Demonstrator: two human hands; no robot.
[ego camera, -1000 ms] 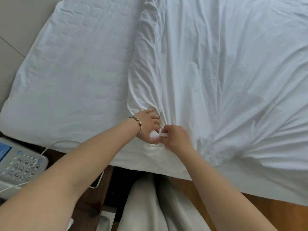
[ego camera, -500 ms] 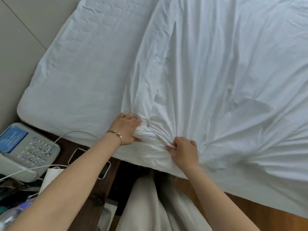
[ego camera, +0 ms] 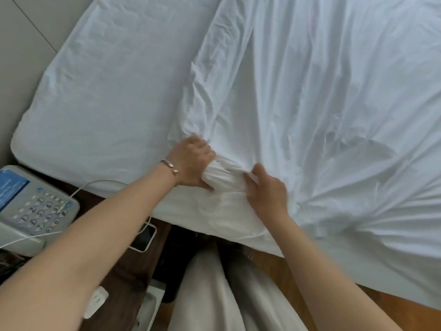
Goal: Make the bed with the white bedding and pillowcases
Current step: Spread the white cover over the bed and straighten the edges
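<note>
A loose white sheet [ego camera: 322, 103] lies rumpled over the right part of the mattress [ego camera: 107, 91], whose left part shows a fitted white cover. At the near edge of the bed my left hand [ego camera: 193, 161], with a bracelet on its wrist, grips a gathered bunch of the sheet's edge [ego camera: 220, 176]. My right hand [ego camera: 267, 189] sits just to the right of it, its fingers curled into the same bunched fabric. Folds fan out from the two hands across the sheet.
A dark wooden bedside table [ego camera: 124, 266] stands at the lower left with a grey desk phone [ego camera: 31, 209], a white cable [ego camera: 78, 189], a smartphone [ego camera: 143, 240] and a white charger [ego camera: 95, 302]. My pale trousers [ego camera: 214, 295] are below. A grey wall [ego camera: 23, 44] borders the bed's left side.
My hands have drawn apart along the sheet's edge, the left gathering more fabric into a thick bunch. The view has shifted, so the bedside table shows more.
</note>
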